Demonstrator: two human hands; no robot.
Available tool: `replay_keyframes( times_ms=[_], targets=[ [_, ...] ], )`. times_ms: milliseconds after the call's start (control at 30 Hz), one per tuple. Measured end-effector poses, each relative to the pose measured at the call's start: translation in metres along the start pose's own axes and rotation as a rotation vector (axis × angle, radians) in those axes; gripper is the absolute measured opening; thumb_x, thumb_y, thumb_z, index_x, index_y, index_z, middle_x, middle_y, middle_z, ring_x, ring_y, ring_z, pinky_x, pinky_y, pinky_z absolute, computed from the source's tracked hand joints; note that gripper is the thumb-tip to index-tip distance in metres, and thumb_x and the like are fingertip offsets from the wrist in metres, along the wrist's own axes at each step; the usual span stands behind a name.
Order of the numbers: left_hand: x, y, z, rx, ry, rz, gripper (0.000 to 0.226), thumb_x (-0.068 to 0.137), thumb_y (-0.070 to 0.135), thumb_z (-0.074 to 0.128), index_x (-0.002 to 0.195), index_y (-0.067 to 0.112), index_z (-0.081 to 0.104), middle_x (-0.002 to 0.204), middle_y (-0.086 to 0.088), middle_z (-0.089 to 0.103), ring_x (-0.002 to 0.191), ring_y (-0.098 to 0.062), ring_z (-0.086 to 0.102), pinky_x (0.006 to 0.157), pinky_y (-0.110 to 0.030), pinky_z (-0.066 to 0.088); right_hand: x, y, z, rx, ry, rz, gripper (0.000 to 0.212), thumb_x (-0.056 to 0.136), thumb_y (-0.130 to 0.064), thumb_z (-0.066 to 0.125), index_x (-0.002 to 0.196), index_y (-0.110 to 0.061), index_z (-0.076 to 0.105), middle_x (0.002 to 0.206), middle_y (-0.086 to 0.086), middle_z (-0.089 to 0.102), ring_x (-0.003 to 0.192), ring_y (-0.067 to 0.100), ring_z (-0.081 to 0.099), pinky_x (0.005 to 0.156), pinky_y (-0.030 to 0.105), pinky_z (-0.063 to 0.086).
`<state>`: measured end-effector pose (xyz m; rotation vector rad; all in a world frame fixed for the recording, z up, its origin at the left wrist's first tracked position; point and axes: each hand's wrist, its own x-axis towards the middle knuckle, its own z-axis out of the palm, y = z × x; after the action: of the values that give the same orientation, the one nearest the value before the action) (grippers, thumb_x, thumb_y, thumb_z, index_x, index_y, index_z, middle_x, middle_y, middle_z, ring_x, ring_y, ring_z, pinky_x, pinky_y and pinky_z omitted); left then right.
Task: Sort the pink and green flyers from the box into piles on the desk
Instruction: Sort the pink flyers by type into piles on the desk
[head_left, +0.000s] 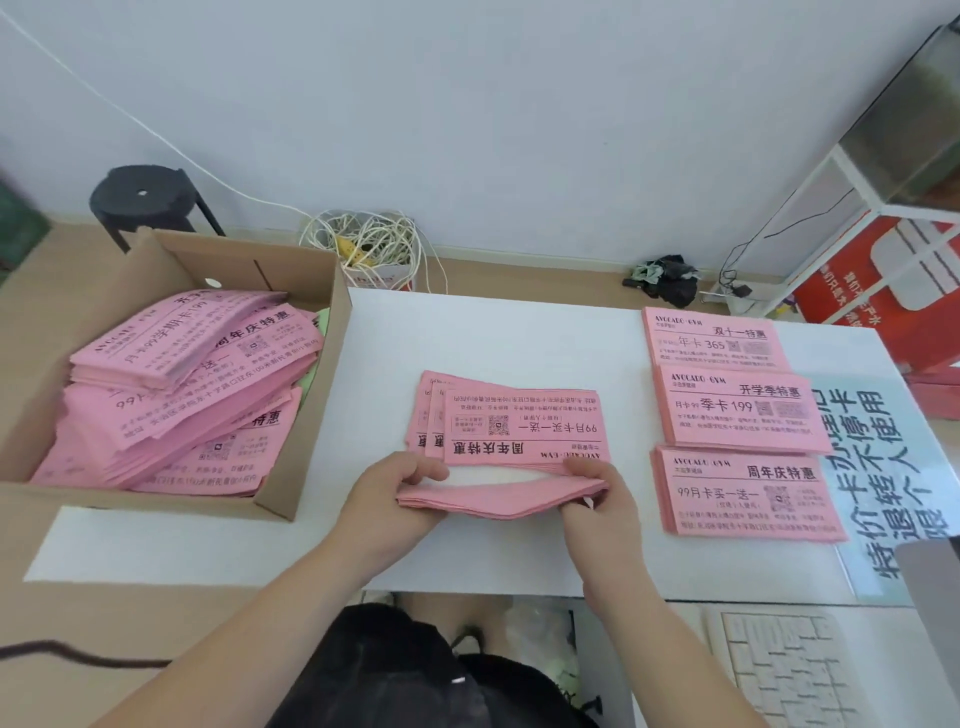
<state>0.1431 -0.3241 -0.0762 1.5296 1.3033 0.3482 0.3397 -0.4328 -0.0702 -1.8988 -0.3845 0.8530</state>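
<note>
A cardboard box (311, 395) at the left holds a messy heap of pink flyers (182, 395); a sliver of green flyer (323, 319) shows at its right side. In the desk's middle, a stack of pink flyers (509, 431) lies fanned, text upside down. My left hand (400, 493) grips the lower part of that stack at its left end. My right hand (597, 493) pinches its right end, with the top sheets lifted apart from the lower bundle (498, 501). Three neat pink piles sit at the right: far (711, 340), middle (737, 410), near (743, 493).
The white desk (493, 338) has bare room between the box and the piles. A printed blue sheet (883, 467) lies at the right edge, a keyboard (779, 670) at bottom right. Behind are a black stool (143, 200), tangled white cable (369, 244) and a red box (883, 280).
</note>
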Motion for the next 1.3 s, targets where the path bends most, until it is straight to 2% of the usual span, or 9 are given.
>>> replay_keyframes(
  times_ms=[133,267,433,633,767,833,1067,1133,1300],
  targets=[
    [-0.004,0.011,0.005,-0.174,-0.013,-0.043,0.018,0.083,-0.006,0.077,0.086,0.012,0.077,0.097,0.005,0.074,0.093,-0.006,0.066,0.069,-0.004,0.047,-0.005,-0.005,-0.004,0.044,0.082,0.009,0.035,0.088,0.01,0.047,0.101,-0.018,0.064,0.093,-0.006,0.066,0.073,0.013,0.055,0.053,0.009,0.042],
    [-0.005,0.01,0.008,-0.107,0.005,-0.042,0.032,0.09,-0.005,0.062,0.086,0.023,0.078,0.099,0.015,0.074,0.106,-0.001,0.062,0.068,-0.001,0.045,-0.001,-0.005,-0.007,-0.047,0.021,0.073,0.034,0.089,0.007,0.042,0.095,-0.018,0.065,0.088,-0.002,0.063,0.076,0.015,0.05,0.064,0.027,0.04],
    [-0.001,0.022,0.005,0.015,-0.114,-0.011,0.039,0.09,0.011,0.056,0.104,0.042,0.075,0.104,0.025,0.074,0.104,-0.002,0.066,0.084,-0.025,0.057,0.009,-0.022,-0.01,-0.102,0.047,0.106,0.034,0.087,0.002,0.045,0.097,-0.023,0.067,0.095,-0.006,0.071,0.093,0.014,0.062,0.071,0.03,0.044],
    [0.012,0.082,0.009,-0.01,-0.383,-0.089,0.031,0.096,0.018,0.048,0.115,0.037,0.063,0.102,0.012,0.075,0.08,-0.017,0.076,0.052,-0.031,0.055,0.037,-0.063,-0.044,-0.227,0.111,0.195,0.014,0.075,-0.007,0.047,0.078,-0.011,0.061,0.072,0.002,0.061,0.071,0.024,0.053,0.066,0.031,0.038],
    [0.016,0.114,0.035,-0.186,-0.506,-0.142,0.027,0.1,0.01,0.045,0.114,0.025,0.062,0.093,0.005,0.08,0.077,-0.029,0.078,0.051,-0.034,0.049,0.06,-0.072,-0.089,-0.27,0.139,0.28,0.016,0.086,0.0,0.045,0.083,-0.01,0.057,0.078,0.009,0.058,0.07,0.023,0.052,0.064,0.03,0.041],
    [0.019,0.125,0.056,-0.209,-0.556,-0.168,0.027,0.101,0.008,0.045,0.113,0.024,0.063,0.093,0.002,0.08,0.079,-0.031,0.078,0.055,-0.037,0.055,0.07,-0.067,-0.112,-0.321,0.166,0.274,0.015,0.087,-0.004,0.047,0.093,-0.011,0.059,0.094,0.012,0.067,0.083,0.026,0.06,0.077,0.038,0.049],
    [0.026,0.152,0.145,-0.172,-0.691,-0.229,0.038,0.101,0.007,0.038,0.106,0.032,0.066,0.103,0.0,0.077,0.088,-0.03,0.077,0.067,-0.037,0.061,0.092,-0.042,-0.172,-0.535,0.327,0.271,0.03,0.09,-0.019,0.051,0.12,-0.025,0.054,0.097,-0.007,0.062,0.087,0.016,0.059,0.083,0.044,0.054],
    [0.027,0.156,0.166,-0.155,-0.708,-0.23,0.035,0.103,0.01,0.039,0.104,0.035,0.064,0.104,0.001,0.075,0.084,-0.026,0.077,0.064,-0.035,0.06,0.096,-0.031,-0.182,-0.622,0.379,0.261,0.039,0.088,-0.018,0.05,0.126,-0.025,0.051,0.104,-0.003,0.061,0.086,0.018,0.059,0.075,0.039,0.05],
    [0.035,0.151,0.207,-0.102,-0.699,-0.224,0.015,0.106,0.022,0.047,0.116,0.019,0.057,0.105,-0.006,0.073,0.066,-0.015,0.072,0.047,-0.027,0.051,0.107,-0.009,-0.195,-0.689,0.542,0.208,0.058,0.087,-0.01,0.052,0.144,-0.016,0.045,0.13,0.008,0.049,0.119,0.03,0.048,0.081,0.042,0.044]
  ],
)
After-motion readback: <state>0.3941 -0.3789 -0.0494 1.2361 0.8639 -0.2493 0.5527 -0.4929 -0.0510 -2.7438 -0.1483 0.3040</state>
